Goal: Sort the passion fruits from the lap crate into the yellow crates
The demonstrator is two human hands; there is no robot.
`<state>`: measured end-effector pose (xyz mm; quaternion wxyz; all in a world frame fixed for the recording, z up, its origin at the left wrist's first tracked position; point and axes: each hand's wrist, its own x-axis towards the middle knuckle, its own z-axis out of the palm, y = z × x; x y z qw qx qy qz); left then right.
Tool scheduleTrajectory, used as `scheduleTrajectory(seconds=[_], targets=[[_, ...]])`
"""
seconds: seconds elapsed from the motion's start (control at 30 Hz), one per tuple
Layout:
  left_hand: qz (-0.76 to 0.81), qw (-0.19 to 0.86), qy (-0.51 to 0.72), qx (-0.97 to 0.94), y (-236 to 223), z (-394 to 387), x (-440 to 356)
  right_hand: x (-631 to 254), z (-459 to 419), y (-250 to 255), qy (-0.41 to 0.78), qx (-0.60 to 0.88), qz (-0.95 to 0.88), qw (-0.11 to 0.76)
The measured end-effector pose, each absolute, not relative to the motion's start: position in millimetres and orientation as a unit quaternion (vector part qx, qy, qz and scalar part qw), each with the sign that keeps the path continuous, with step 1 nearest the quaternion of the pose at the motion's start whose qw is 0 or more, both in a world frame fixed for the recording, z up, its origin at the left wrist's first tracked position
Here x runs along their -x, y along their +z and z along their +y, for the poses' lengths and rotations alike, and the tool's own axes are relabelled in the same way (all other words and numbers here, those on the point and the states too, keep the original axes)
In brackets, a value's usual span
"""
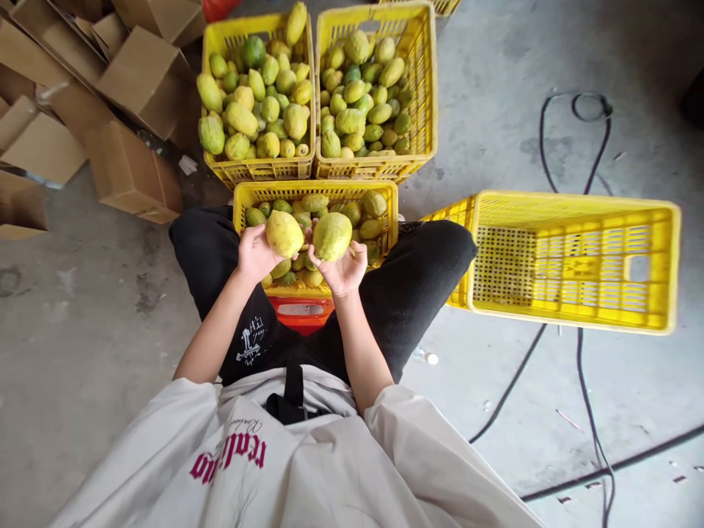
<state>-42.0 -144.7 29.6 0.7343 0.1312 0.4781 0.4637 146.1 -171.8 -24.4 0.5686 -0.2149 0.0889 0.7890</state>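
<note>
Cupping a yellow lemon-like fruit (284, 234) and a greener lemon-like fruit (332, 236) over the near yellow crate (394, 227).
Head view: left hand (257, 257) grasps the yellow one, right hand (344, 272) the greener. Judged firm, moderately weighty and liable to bruise; best held around the widest part. Both look slightly uneven and mottled.

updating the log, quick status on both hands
Left hand: holding yellow fruit. Right hand: holding yellow-green fruit. Both above fruit-filled yellow crate. No obstruction visible.
</note>
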Motion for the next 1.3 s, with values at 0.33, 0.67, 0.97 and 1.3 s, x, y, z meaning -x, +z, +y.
scheduleTrajectory(seconds=[0.33,0.67,0.97,1.3], targets=[[0.456,0.793,0.389,-0.105,21.9,-145.5,43.5,-139.1,-170.9,-44.6,0.793,0.285,0.056,0.536],[0.482,0.754,0.432,-0.113,32.6,-145.4,39.0,-135.8,-168.2,-31.1,0.772,0.332,0.037,0.54],[0.484,0.73,0.476,-0.076,36.6,-143.8,43.2,-137.2,-169.6,-24.3,0.763,0.305,0.029,0.569],[0.48,0.735,0.444,-0.177,27.6,-148.6,48.1,-137.0,-170.7,-23.2,0.748,0.372,-0.002,0.55]])
